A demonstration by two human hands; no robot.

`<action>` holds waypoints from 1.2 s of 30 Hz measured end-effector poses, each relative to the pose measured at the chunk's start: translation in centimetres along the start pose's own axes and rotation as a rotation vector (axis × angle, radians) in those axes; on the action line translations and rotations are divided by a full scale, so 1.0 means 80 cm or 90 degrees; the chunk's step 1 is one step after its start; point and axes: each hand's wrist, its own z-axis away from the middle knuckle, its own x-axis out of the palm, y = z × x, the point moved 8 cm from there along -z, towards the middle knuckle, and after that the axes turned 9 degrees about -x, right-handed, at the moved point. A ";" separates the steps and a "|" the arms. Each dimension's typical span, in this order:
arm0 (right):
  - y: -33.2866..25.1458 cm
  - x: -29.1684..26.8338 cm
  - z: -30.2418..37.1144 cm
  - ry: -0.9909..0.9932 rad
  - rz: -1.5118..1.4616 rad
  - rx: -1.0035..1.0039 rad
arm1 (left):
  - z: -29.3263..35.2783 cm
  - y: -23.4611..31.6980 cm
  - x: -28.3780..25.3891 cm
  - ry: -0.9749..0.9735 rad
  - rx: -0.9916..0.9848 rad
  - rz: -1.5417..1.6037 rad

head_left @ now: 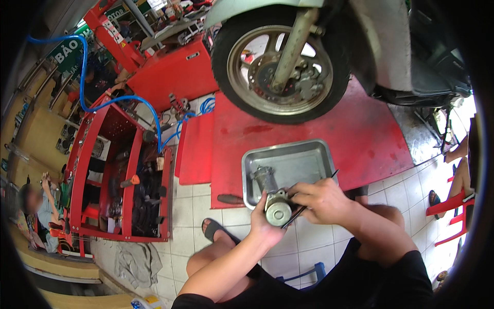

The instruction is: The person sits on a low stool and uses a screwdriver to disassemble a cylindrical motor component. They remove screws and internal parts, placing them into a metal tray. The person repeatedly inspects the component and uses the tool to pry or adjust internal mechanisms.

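Note:
My left hand [263,222] is wrapped around a cylindrical metal motor [278,212], its round, pale end cap facing up toward me. Closed around a thin dark rod [335,174], my right hand [321,200] presses against the motor's side; the rod's kind is unclear. Both hands are over the near edge of a shallow metal tray [321,147]. Inside the tray lies another grey metal part [265,177], roughly cylindrical. A dark tool handle [230,199] rests just left of the tray, its far end hidden.
The tray stands on a red platform [267,135] below a scooter's front wheel [280,69]. To the left is a red tool cart [149,190] with a blue air hose [128,98] above it. A grey cloth [138,263] lies on the tiles. Another person [43,211] sits far left.

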 end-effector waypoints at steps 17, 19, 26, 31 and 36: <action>0.010 0.016 0.005 0.002 -0.007 0.038 | -0.003 0.010 -0.007 0.008 0.017 -0.038; 0.009 0.022 0.002 -0.019 -0.017 0.044 | -0.002 0.010 -0.007 0.042 0.026 -0.029; 0.013 0.018 0.003 0.012 -0.069 0.043 | 0.000 0.004 -0.004 0.046 0.007 0.011; 0.013 0.016 0.008 -0.032 -0.046 0.074 | -0.003 0.001 0.001 0.029 -0.005 0.021; 0.013 0.003 0.007 0.001 -0.092 0.101 | 0.000 -0.002 0.018 -0.075 -0.050 0.046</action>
